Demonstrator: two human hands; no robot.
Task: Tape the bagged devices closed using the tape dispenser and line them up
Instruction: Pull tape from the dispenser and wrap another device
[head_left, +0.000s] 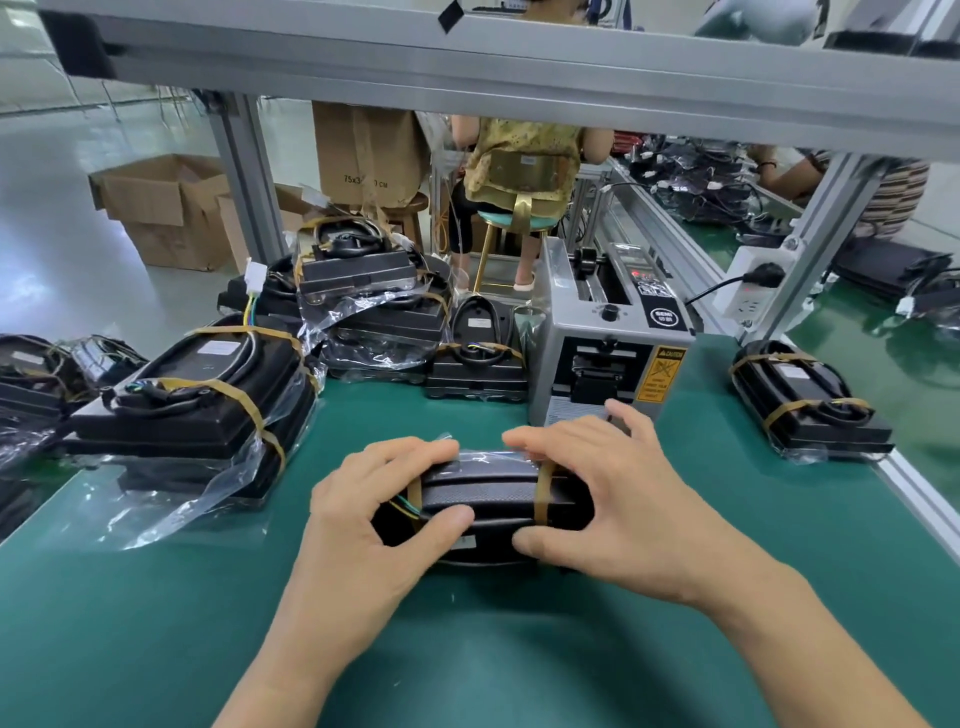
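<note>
- Two hands, left hand (374, 499) and right hand (597, 488), curl round one bagged device (483, 499) at the bench (519, 649) centre, just under the tape dispenser (608, 332).
- At three o'clock, one taped device (810, 400) lies finished.
- At nine to eleven o'clock, a pile of bagged devices (197, 395) likely awaits taping.

We see one bagged device (485, 501) mid-table (156, 623), the tape dispenser (605, 332) behind it, stacked devices (192, 400) at the left edge, a taped one (810, 402) at the right edge.
</note>
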